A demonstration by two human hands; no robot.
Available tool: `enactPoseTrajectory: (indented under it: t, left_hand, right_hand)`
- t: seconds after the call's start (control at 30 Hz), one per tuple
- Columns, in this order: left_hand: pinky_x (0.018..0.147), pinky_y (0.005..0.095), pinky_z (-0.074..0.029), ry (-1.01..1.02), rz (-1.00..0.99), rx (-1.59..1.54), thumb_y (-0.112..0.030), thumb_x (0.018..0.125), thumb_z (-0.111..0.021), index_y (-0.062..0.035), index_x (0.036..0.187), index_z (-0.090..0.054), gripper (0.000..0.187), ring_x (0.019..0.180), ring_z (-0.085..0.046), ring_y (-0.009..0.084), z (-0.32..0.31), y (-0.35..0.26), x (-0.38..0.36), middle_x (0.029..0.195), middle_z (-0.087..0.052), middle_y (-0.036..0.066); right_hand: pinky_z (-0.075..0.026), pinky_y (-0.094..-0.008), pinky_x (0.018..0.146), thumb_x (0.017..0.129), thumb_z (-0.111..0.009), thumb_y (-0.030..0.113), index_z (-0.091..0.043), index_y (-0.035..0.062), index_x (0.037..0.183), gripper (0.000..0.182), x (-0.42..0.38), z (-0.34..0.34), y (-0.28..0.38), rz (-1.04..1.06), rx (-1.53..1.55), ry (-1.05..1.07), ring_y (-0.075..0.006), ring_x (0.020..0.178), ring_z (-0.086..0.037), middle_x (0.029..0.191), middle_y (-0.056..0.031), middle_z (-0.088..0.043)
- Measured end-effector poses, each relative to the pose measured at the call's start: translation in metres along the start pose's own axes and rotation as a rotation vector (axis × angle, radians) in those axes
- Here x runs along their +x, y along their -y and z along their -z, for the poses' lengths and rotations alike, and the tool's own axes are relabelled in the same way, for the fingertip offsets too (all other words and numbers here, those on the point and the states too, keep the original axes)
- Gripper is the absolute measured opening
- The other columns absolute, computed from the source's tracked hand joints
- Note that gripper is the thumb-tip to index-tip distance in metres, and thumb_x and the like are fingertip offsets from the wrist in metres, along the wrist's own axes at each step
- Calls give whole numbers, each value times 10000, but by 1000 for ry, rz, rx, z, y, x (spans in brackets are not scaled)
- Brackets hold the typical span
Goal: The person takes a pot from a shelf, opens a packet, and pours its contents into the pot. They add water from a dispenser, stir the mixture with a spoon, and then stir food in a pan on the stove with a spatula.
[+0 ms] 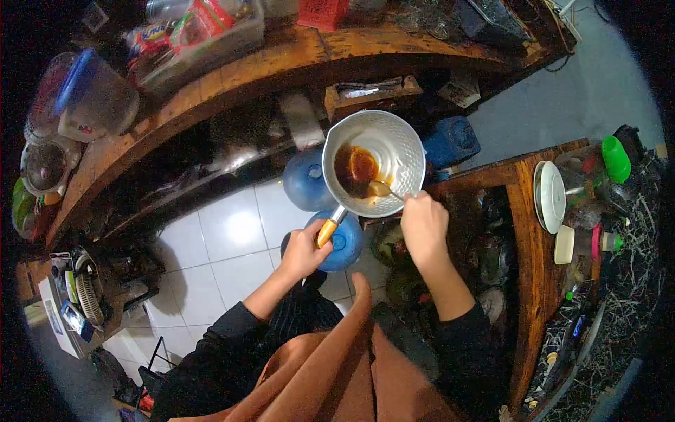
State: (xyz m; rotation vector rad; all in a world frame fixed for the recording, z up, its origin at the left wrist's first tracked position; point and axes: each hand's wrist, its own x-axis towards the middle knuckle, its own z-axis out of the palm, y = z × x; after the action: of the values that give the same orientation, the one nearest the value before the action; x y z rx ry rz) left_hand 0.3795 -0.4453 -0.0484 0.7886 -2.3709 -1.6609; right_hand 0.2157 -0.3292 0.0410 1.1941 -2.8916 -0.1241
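Note:
A silver saucepan with a dimpled wall is held in the air, tilted so that dark brown liquid pools on its left side. My left hand is closed around the pan's yellow handle. In my right hand is a metal spoon, whose bowl rests in the pan at the edge of the liquid. The fingers of my right hand wrap the spoon's handle and hide most of it.
Blue water jugs stand on the tiled floor below the pan. A long wooden counter curves across the back, carrying a plastic container. On the right, white plates lean near a wooden shelf edge.

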Motion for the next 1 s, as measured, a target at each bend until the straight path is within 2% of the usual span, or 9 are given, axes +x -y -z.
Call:
enactPoseTrajectory:
  t: [0.03,0.1,0.3,0.4,0.47,0.6,0.63,0.73,1.0]
  left_hand:
    - [500,265,-409,2,0,2,-64,644,-538,16,922,-511,291,502,-510,144,0,-2,0,577,-517,129]
    - [536,314,-424,66,42,-41,-103,652,-534,-5,925,-523,291,554,-550,292,0,-7,0,603,-519,190]
    - [533,336,-417,147,26,-27,-123,659,-527,-1,927,-520,294,548,-538,308,-19,-11,-3,595,-512,194]
    - [534,348,-416,131,21,-16,-123,653,-529,-2,917,-521,290,552,-534,322,-17,-10,-1,587,-506,200]
    - [534,354,-415,129,4,-18,-121,650,-530,-2,910,-522,286,557,-534,329,-16,-8,-3,585,-504,204]
    - [534,359,-414,150,-7,4,-115,646,-529,1,897,-521,277,574,-539,335,-20,-3,-4,587,-502,211]
    - [535,361,-414,133,-5,-6,-113,646,-528,2,896,-522,275,577,-540,336,-20,-3,-4,585,-501,214]
    - [536,360,-415,103,44,-42,-109,644,-528,4,896,-526,276,568,-538,337,-15,-6,-3,578,-498,215]
    - [530,354,-417,75,20,-31,-106,648,-522,2,895,-527,270,564,-540,331,-23,0,-3,592,-493,217]
  right_hand:
    - [-468,-350,506,678,-458,54,-602,32,610,161,3,0,-5,2,-4,27,-264,550,-584,614,-152,-569]
    - [-468,-350,504,668,-466,56,-598,28,591,155,5,3,-6,34,24,61,-268,546,-584,595,-155,-566]
    - [-469,-366,526,655,-470,66,-593,6,606,145,11,-19,8,20,143,-67,-293,577,-583,603,-182,-564]
    - [-471,-366,554,666,-466,81,-599,4,631,158,9,-8,0,1,188,112,-299,613,-587,634,-187,-570]
    - [-447,-412,617,696,-463,94,-604,-1,696,170,6,6,-4,-149,154,247,-347,646,-566,658,-217,-556]
    - [-448,-412,615,698,-458,89,-612,19,718,171,16,-21,-13,-195,186,145,-354,662,-562,677,-219,-556]
    - [-470,-369,558,679,-462,70,-602,7,646,157,14,-25,-11,-121,166,39,-314,615,-584,648,-191,-568]
    - [-468,-379,556,684,-459,66,-598,12,634,157,5,-25,-3,-15,216,63,-320,608,-580,636,-185,-566]
    - [-465,-376,570,695,-446,100,-601,17,639,185,10,-28,-1,-106,219,65,-315,621,-579,651,-184,-569]
